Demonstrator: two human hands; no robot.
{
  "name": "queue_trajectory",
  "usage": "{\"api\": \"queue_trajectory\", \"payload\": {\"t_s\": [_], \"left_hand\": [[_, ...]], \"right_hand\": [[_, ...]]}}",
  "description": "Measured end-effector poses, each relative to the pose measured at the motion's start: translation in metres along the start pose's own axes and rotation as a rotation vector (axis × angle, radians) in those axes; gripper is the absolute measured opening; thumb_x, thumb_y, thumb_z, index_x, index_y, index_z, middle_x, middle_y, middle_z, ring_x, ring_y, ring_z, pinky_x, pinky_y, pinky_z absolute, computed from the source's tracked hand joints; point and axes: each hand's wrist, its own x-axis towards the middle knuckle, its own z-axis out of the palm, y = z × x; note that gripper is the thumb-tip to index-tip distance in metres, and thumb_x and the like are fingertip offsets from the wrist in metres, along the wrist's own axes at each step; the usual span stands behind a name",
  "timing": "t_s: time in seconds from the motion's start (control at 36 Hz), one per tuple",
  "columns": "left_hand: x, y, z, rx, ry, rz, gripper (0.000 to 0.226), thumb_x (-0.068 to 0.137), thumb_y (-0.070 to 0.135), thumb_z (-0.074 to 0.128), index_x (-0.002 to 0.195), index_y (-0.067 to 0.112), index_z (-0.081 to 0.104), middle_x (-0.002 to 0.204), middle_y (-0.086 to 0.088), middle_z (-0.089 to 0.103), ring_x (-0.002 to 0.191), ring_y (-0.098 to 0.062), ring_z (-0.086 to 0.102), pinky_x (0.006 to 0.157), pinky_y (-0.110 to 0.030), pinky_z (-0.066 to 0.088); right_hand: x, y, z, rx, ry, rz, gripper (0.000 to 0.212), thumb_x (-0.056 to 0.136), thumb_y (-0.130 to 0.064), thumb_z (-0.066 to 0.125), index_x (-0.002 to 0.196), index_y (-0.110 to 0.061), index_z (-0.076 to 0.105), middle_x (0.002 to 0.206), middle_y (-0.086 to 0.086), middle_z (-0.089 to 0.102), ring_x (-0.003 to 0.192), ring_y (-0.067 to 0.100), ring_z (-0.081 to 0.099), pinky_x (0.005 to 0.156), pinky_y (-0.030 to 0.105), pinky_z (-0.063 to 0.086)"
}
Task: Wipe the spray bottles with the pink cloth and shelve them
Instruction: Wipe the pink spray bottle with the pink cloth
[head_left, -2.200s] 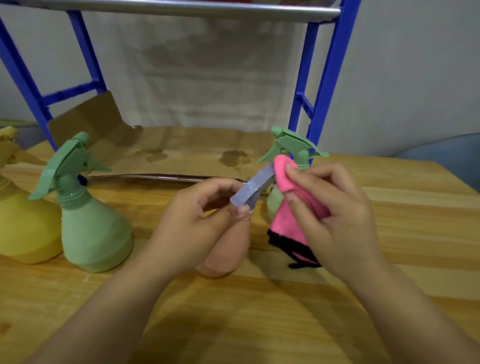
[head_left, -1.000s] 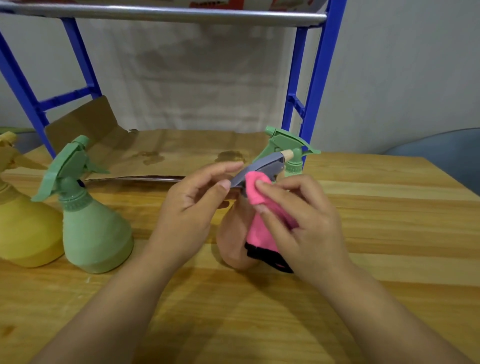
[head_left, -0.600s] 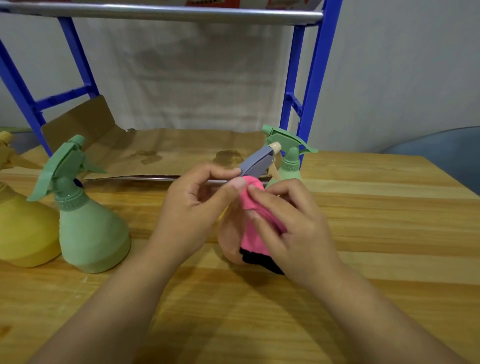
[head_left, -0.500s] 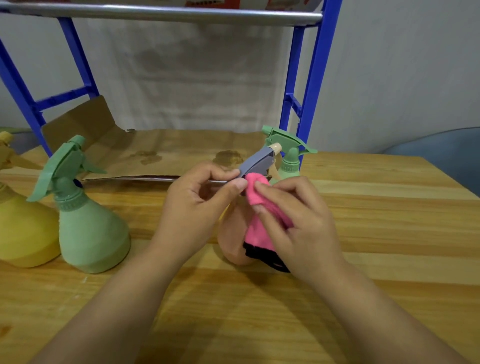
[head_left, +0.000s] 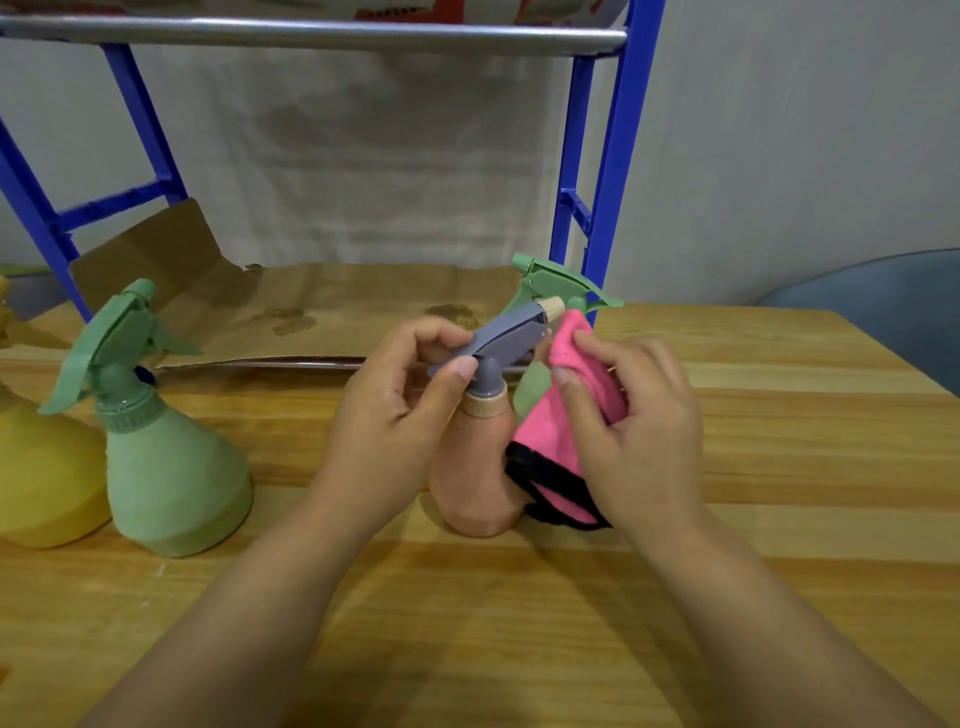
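Wooden desk (head_left: 779, 415): peach spray bottle (head_left: 475, 467) standing at centre. Your left hand (head_left: 395, 410) pinches its grey trigger head (head_left: 511, 335); your right hand (head_left: 634, 431) pinches the pink cloth (head_left: 550, 426) beside it.

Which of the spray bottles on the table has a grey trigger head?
The peach spray bottle in the middle, whose grey head the left hand holds. The two green bottles have green heads.

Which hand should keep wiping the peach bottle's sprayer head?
Right hand: it holds the pink cloth beside the grey sprayer head. Left hand pinches that head, steadying the peach bottle.
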Motion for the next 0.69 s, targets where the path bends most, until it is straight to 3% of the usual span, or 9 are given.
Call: {"api": "queue_trajectory", "payload": {"t_s": [0.11, 0.19, 0.31, 0.42, 0.5, 0.64, 0.69], "left_hand": [[0.000, 0.000, 0.004, 0.040, -0.047, 0.032, 0.028, 0.086, 0.037, 0.049, 0.113, 0.045, 0.056, 0.107, 0.014, 0.064, 0.104, -0.011, 0.061, 0.091, -0.042, 0.050], [0.000, -0.002, 0.006, 0.021, -0.043, 0.024, 0.024, 0.082, 0.039, 0.056, 0.105, 0.047, 0.058, 0.107, 0.021, 0.064, 0.104, -0.003, 0.060, 0.088, -0.025, 0.049], [0.002, -0.004, 0.011, -0.023, 0.001, -0.017, 0.028, 0.076, 0.027, 0.066, 0.097, 0.043, 0.058, 0.097, 0.037, 0.063, 0.095, 0.011, 0.060, 0.080, -0.009, 0.045], [0.003, -0.006, 0.011, -0.038, 0.020, -0.008, 0.026, 0.074, 0.024, 0.066, 0.092, 0.042, 0.060, 0.093, 0.039, 0.063, 0.091, 0.013, 0.060, 0.078, -0.007, 0.045], [0.002, -0.007, 0.012, -0.046, 0.032, -0.008, 0.027, 0.074, 0.026, 0.066, 0.092, 0.044, 0.060, 0.094, 0.037, 0.064, 0.091, 0.012, 0.060, 0.078, -0.008, 0.045], [0.003, -0.007, 0.012, -0.029, 0.032, -0.004, 0.027, 0.074, 0.025, 0.066, 0.093, 0.042, 0.060, 0.093, 0.037, 0.064, 0.092, 0.011, 0.060, 0.080, -0.009, 0.046], [0.004, -0.006, 0.012, -0.027, 0.027, -0.004, 0.026, 0.073, 0.025, 0.066, 0.092, 0.043, 0.060, 0.093, 0.037, 0.064, 0.091, 0.011, 0.060, 0.080, -0.009, 0.046]], "right_hand": [[-0.002, -0.003, 0.000, 0.002, -0.019, -0.036, 0.028, 0.086, -0.013, 0.065, 0.110, 0.001, 0.064, 0.098, 0.003, 0.052, 0.089, 0.007, 0.049, 0.082, 0.007, 0.037], [-0.003, -0.006, 0.002, 0.005, -0.022, -0.051, 0.028, 0.085, -0.011, 0.067, 0.110, 0.001, 0.064, 0.097, 0.002, 0.051, 0.087, 0.007, 0.048, 0.081, 0.006, 0.036], [-0.003, -0.007, 0.006, 0.026, -0.012, -0.008, 0.024, 0.085, -0.012, 0.065, 0.106, 0.000, 0.064, 0.094, 0.002, 0.051, 0.085, 0.004, 0.047, 0.079, 0.005, 0.036], [-0.008, 0.002, 0.009, 0.033, -0.057, 0.087, 0.018, 0.085, -0.012, 0.063, 0.100, -0.003, 0.063, 0.094, -0.001, 0.050, 0.083, -0.009, 0.043, 0.076, 0.002, 0.034], [-0.009, 0.010, 0.005, 0.016, -0.102, 0.150, 0.015, 0.086, -0.011, 0.065, 0.100, -0.006, 0.063, 0.093, -0.002, 0.052, 0.082, -0.009, 0.044, 0.074, 0.002, 0.034], [-0.002, -0.008, 0.007, 0.064, -0.030, 0.061, 0.018, 0.086, -0.014, 0.063, 0.100, -0.003, 0.064, 0.092, -0.001, 0.052, 0.084, -0.001, 0.046, 0.076, 0.004, 0.036], [-0.001, -0.010, 0.008, 0.091, -0.033, 0.064, 0.016, 0.086, -0.014, 0.063, 0.099, -0.004, 0.063, 0.092, -0.003, 0.050, 0.083, -0.004, 0.045, 0.075, 0.005, 0.035]]}}
